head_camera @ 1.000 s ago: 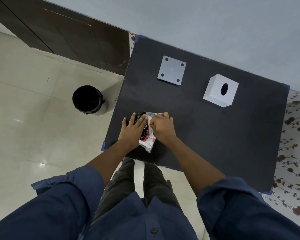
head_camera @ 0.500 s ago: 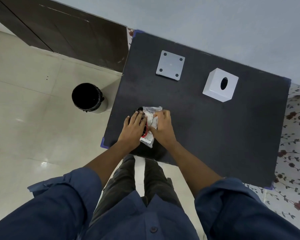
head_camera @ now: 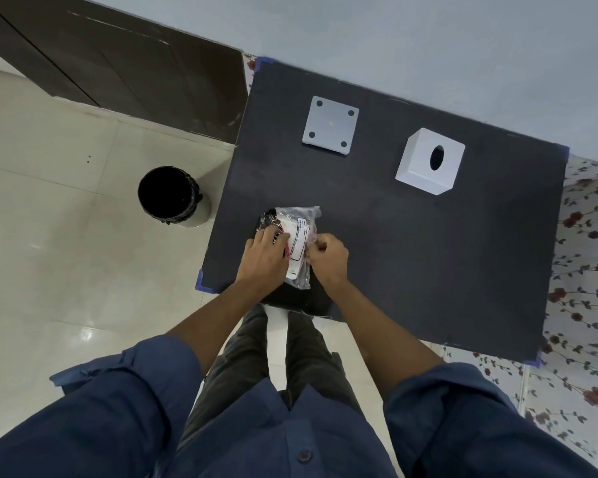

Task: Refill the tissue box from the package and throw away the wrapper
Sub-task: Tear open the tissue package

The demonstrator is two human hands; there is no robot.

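A tissue package (head_camera: pixel 296 236) in clear plastic wrap with black, red and white print lies near the front left of the black table (head_camera: pixel 411 257). My left hand (head_camera: pixel 265 258) presses on its left side. My right hand (head_camera: pixel 327 258) pinches the wrapper on its right side, fingers closed. The white tissue box cover (head_camera: pixel 430 161), with an oval slot on top, stands at the back right of the table. Its flat grey base plate (head_camera: pixel 330 125), with a dark dot at each corner, lies separately at the back middle.
A round bin with a black liner (head_camera: pixel 171 196) stands on the tiled floor just left of the table. A dark wooden door (head_camera: pixel 118 63) is behind it. Floral covering (head_camera: pixel 580 270) shows at the table's right edge. A pale wall runs along the back.
The package is more exposed: my right hand has slid back toward me along its right side, pinching the wrap. My left hand stays on the left side.
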